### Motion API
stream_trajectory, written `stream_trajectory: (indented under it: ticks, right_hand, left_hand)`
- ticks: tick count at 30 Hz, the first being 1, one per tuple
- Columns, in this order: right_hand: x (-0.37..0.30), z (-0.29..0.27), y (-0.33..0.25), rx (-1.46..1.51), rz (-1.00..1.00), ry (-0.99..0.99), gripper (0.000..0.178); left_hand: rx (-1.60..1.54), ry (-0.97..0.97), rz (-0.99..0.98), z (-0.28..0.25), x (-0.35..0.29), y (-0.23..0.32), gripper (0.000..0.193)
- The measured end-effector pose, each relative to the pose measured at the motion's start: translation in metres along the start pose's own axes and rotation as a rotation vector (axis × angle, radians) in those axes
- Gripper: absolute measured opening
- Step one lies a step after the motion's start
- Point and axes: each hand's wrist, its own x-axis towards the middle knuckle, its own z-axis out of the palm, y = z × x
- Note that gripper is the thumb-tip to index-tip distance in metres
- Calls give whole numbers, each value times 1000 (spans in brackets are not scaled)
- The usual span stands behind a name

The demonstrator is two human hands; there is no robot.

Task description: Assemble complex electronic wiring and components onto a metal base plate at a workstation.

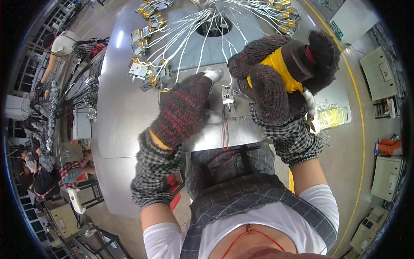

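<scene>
From the head view, a clear bag of yellowish parts lies on the steel counter, right of both hands. White wires fan out to brass-tipped connectors. The gloved left hand pinches a white wire end near a small grey block. The right hand is clenched around a dark round tool.

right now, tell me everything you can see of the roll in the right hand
The roll looks like dark brown tape wound on a core, its round face turned toward the camera. The right hand, in a dark knit glove with a yellow patch, grips it above the metal table. A gloved finger hooks over its far edge.
</scene>
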Motion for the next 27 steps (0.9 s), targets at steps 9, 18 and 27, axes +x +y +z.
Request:
stream_trajectory:
  ticks: [9,18,27]
  right_hand:
    - [-7,0,-1,184,142,4,47]
    - [-19,-21,6,53,319,44,43]
    - [-25,-26,8,-319,250,-16,42]
  left_hand:
    - [653,-539,-184,10,4,-2,39]
    - [-877,180,-252,29,-33,-10,55]
    - [-908,178,-307,58,-37,0,65]
